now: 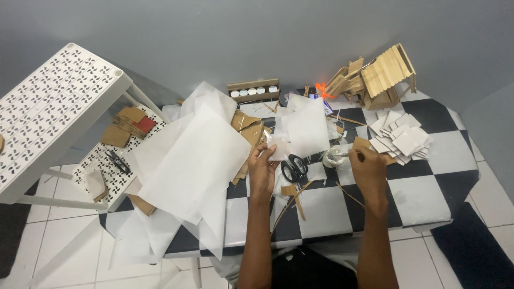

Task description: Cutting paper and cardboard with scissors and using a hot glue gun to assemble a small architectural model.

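The left hand [262, 168], near frame centre, pinches a thin white paper sheet [278, 150]: light, floppy, easily torn; hold its edge. The right hand [368, 166] fingers are closed on a small white piece [337, 156].

A single view is given, taken from a camera worn on the head. The checkered table [428, 187] is looked down upon steeply from above the near edge, at arm's length. The grey wall [257, 37] is faced ahead, and the white shelf rack [48, 107] is caught at left.

Matt white paper sheets [198, 155] (thin, translucent), glossy checkered tablecloth [428, 182], raw wooden sticks [383, 72]
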